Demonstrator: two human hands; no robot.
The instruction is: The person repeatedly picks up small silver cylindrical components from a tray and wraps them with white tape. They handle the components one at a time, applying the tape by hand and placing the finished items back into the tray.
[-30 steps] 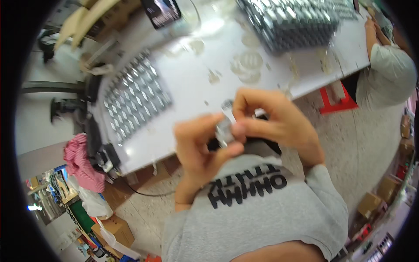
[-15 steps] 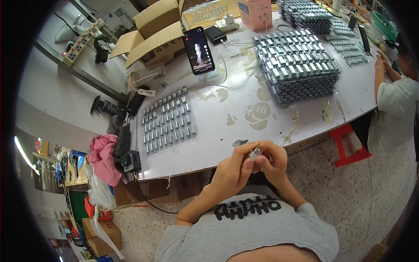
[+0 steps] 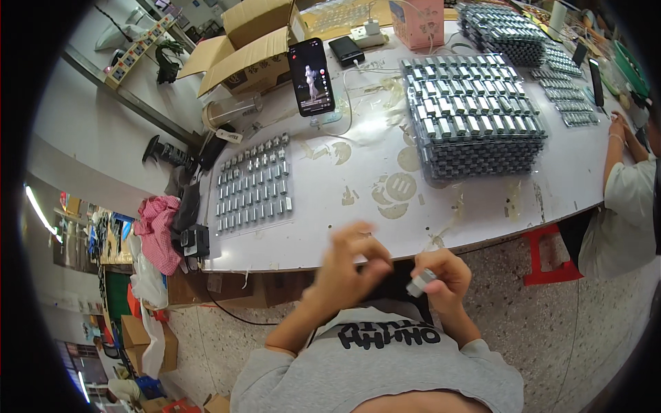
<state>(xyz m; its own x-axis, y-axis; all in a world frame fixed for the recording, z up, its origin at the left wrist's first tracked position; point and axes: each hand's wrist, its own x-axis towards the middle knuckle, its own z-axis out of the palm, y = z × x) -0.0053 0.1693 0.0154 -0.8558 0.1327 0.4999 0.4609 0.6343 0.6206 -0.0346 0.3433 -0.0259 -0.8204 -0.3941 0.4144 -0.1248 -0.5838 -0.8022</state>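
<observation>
In my right hand (image 3: 446,277), thumb and fingers pinch a small silver metal block (image 3: 421,281) just off the table's front edge. My left hand (image 3: 350,267) is apart from it, to its left, blurred by motion; its fingers look spread and nothing shows between them. On the table to the left lies a clear plastic tray (image 3: 256,225) with rows of similar silver metal pieces (image 3: 253,186) standing in it. To the right rises a tall stack of trays (image 3: 482,148) full of such pieces.
A phone (image 3: 311,77) stands upright at the back, beside a power bank (image 3: 345,50) and cable. Behind it are an open cardboard box (image 3: 258,65) and a pink box (image 3: 418,24). A co-worker (image 3: 620,206) sits at the right by a red stool (image 3: 547,258).
My hands, together around the metal block before, have separated. The left has moved left and lets go of the block; the right has lowered slightly with the block in it.
</observation>
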